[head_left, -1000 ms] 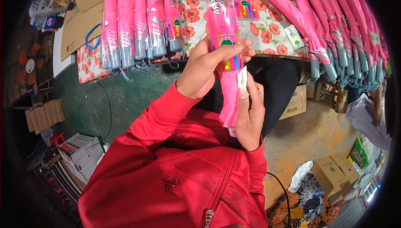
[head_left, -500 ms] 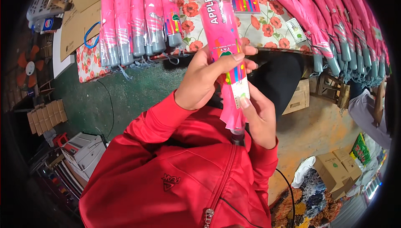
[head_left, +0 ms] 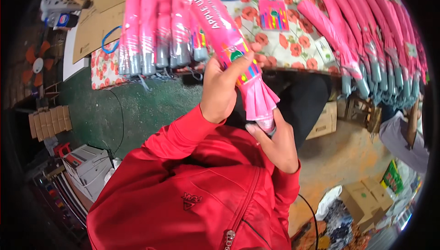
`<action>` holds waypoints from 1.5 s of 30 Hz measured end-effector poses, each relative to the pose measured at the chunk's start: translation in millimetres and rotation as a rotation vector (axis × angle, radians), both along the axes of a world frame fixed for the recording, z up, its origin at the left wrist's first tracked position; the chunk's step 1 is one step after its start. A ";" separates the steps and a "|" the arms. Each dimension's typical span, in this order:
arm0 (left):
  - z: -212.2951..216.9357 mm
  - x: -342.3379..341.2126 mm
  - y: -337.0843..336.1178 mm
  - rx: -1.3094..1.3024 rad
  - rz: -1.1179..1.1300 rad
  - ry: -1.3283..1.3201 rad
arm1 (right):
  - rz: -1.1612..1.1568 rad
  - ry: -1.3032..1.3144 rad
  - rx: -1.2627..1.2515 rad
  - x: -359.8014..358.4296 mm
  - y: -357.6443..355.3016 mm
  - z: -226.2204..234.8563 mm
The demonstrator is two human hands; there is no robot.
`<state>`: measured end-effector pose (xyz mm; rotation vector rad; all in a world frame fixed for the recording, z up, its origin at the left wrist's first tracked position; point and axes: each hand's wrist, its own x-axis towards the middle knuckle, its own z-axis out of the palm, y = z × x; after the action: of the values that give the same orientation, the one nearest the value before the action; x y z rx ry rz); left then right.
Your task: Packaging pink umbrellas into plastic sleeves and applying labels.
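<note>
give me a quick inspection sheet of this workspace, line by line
surface: table with a poppy-print cloth, mostly covered with goods
job's things: folded pink umbrella in a clear sleeve, held up tilted in front of the table
clutter: rows of sleeved pink umbrellas at the left and right of the table; flat cardboard; cardboard boxes on the floor
grippers: left hand wraps the umbrella's middle; right hand grips its lower end
cables: thin dark cable on the green floor; another at lower right
surroundings: red jacket; small fan at far left

umbrella rows (head_left: 156, 30) flanking, tabletop middle (head_left: 293, 44) open
</note>
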<state>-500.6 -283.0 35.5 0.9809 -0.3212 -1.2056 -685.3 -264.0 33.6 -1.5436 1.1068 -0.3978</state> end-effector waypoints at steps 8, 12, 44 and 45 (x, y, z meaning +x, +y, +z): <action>0.4 8.9 7.9 -0.207 -0.243 0.057 | 0.031 -0.519 0.785 -23.0 0.5 -1.6; 12.5 10.5 8.7 -0.217 -0.384 0.156 | 0.030 -0.839 1.058 -6.5 4.4 -4.7; 3.2 9.5 13.0 -0.088 0.075 -0.014 | 0.032 -0.060 -0.227 14.6 13.3 9.3; 1.5 9.2 12.9 -0.079 0.070 0.002 | 0.056 -0.035 -0.162 11.0 11.2 11.3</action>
<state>-491.4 -270.1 37.0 0.9153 -0.3282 -1.1220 -674.3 -252.7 44.9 -1.6999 1.0219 -0.4845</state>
